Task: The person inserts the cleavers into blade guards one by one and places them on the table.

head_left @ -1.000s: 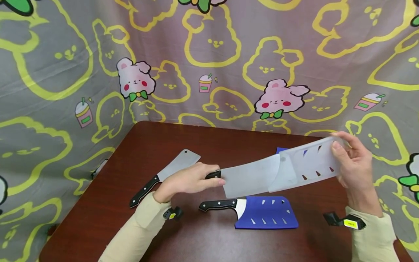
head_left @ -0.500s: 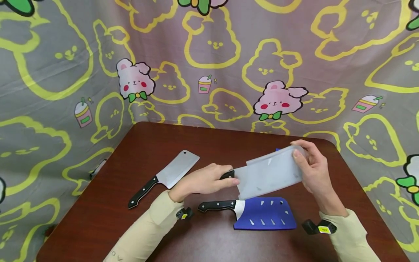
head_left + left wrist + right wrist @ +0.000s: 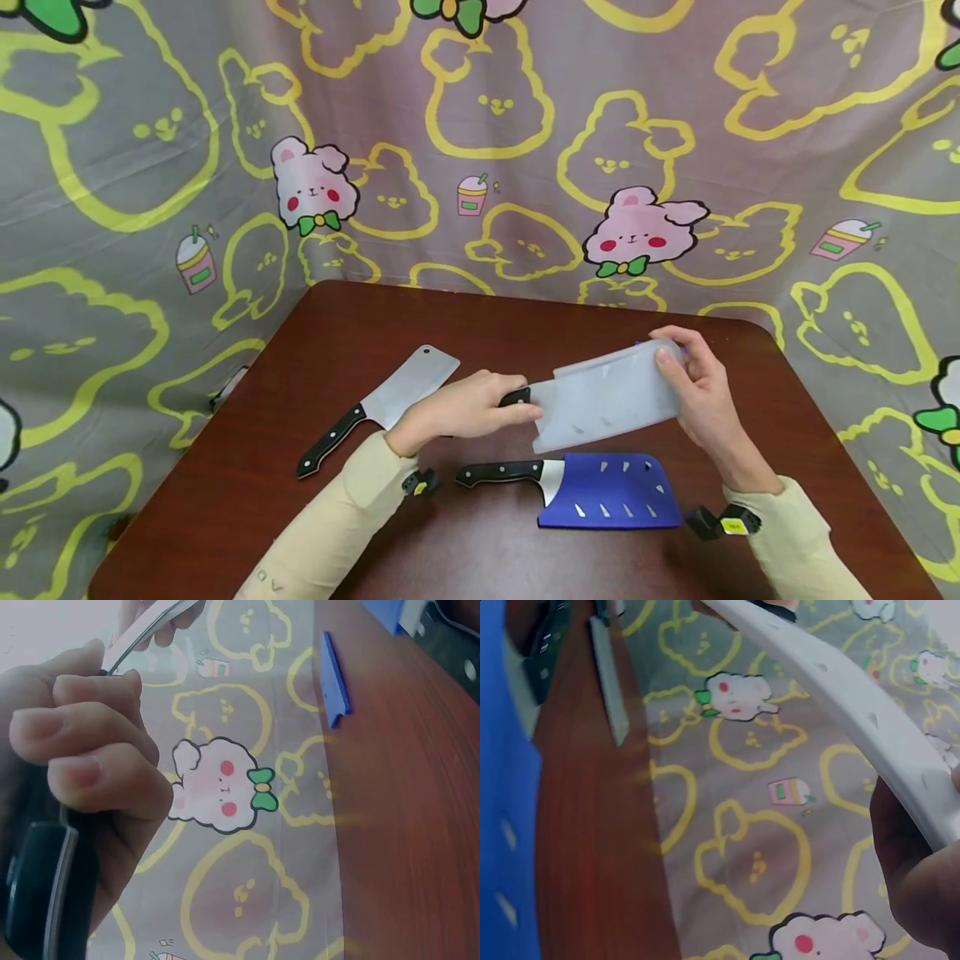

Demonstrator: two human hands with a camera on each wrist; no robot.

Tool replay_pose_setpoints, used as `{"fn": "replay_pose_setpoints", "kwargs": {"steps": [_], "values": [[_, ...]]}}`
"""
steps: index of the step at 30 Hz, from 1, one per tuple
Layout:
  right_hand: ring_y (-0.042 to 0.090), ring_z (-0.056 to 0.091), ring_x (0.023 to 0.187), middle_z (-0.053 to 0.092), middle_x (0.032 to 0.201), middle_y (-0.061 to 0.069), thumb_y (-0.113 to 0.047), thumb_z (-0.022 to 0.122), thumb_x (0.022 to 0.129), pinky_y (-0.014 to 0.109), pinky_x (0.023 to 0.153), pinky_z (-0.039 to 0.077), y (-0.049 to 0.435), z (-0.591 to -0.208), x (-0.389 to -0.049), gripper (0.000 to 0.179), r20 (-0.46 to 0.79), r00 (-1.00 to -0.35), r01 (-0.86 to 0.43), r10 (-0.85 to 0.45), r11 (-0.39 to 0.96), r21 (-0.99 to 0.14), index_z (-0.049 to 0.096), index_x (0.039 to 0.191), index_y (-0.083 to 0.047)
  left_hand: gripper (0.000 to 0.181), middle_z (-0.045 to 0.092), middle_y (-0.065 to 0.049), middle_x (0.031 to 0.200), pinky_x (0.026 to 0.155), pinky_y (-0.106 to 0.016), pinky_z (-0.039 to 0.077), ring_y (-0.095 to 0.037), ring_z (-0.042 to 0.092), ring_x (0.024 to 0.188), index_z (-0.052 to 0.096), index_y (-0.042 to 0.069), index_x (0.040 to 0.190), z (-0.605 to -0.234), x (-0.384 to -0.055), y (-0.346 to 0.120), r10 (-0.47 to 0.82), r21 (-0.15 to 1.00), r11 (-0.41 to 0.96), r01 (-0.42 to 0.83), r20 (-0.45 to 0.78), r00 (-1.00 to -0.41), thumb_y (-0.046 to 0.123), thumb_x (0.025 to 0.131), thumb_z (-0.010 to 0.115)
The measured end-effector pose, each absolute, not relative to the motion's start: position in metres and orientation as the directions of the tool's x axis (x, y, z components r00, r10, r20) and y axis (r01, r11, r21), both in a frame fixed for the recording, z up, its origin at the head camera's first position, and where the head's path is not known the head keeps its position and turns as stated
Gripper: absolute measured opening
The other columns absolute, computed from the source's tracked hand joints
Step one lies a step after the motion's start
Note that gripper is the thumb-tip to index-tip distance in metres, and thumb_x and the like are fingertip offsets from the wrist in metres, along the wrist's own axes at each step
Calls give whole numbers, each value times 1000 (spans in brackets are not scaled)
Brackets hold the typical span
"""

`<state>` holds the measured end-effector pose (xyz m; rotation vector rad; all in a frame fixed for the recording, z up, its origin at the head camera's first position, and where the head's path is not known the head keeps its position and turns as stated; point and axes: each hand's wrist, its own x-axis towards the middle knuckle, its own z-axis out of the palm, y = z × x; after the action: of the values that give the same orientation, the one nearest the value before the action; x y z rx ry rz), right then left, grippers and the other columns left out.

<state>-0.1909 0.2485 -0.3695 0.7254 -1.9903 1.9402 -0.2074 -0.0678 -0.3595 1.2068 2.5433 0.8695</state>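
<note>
My left hand [image 3: 468,406] grips the black handle [image 3: 515,397] of a cleaver held above the table. Most of its blade is inside a translucent white blade sheath [image 3: 611,393]; a short strip of metal shows by the handle. At the sheath's far end my right hand [image 3: 697,387] pinches it, thumb on the near face. The right wrist view shows the slotted edge of the white sheath [image 3: 855,697]. Below lies a second cleaver [image 3: 498,472] in a blue sheath [image 3: 615,492]. A bare cleaver [image 3: 416,383] rests to the left, partly behind my left hand.
The dark red-brown table [image 3: 480,558] runs back to a grey patterned curtain [image 3: 525,167]. Another blue piece [image 3: 335,681] lies behind the white sheath, mostly hidden in the head view.
My right hand has moved left with the white sheath, which slid over the cleaver's blade until little metal shows. The left hand shifted slightly right. The cleavers on the table stayed put.
</note>
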Motion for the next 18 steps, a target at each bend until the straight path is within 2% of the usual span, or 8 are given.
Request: {"fn": "replay_pose_setpoints", "kwargs": {"steps": [5, 8, 11, 18], "values": [[8, 69, 90, 63, 106, -8, -7, 43, 104, 32, 66, 59, 259, -375, -191, 31, 397, -878, -455, -266, 210, -865, 46, 134, -2, 39, 41, 5, 62, 54, -22, 32, -5, 36, 52, 45, 16, 76, -364, -210, -71, 752, 572, 521, 633, 44, -658, 46, 98, 56], [7, 69, 89, 65, 105, -14, -9, 46, 103, 31, 67, 59, 265, -377, -193, 31, 351, -891, -437, -287, 335, -835, 49, 133, -5, 37, 50, 4, 60, 53, -22, 38, -5, 46, 48, 47, 17, 79, -368, -212, -74, 747, 591, 535, 604, 3, -665, 47, 97, 57], [8, 69, 87, 65, 104, -15, -12, 50, 102, 31, 66, 58, 270, -381, -199, 30, 312, -903, -413, -296, 397, -820, 52, 132, -7, 32, 59, -1, 60, 54, -24, 45, -8, 55, 46, 51, 17, 84, -371, -216, -76, 738, 618, 548, 564, -40, -673, 46, 96, 59], [15, 62, 89, 62, 108, 13, -26, 52, 102, 32, 68, 57, 270, -396, -211, 33, 188, -942, -309, -279, 499, -810, 55, 132, -12, 25, 64, -3, 66, 56, -28, 50, -12, 58, 50, 57, 18, 95, -380, -227, -80, 696, 614, 609, 502, -110, -710, 43, 95, 62]]}}
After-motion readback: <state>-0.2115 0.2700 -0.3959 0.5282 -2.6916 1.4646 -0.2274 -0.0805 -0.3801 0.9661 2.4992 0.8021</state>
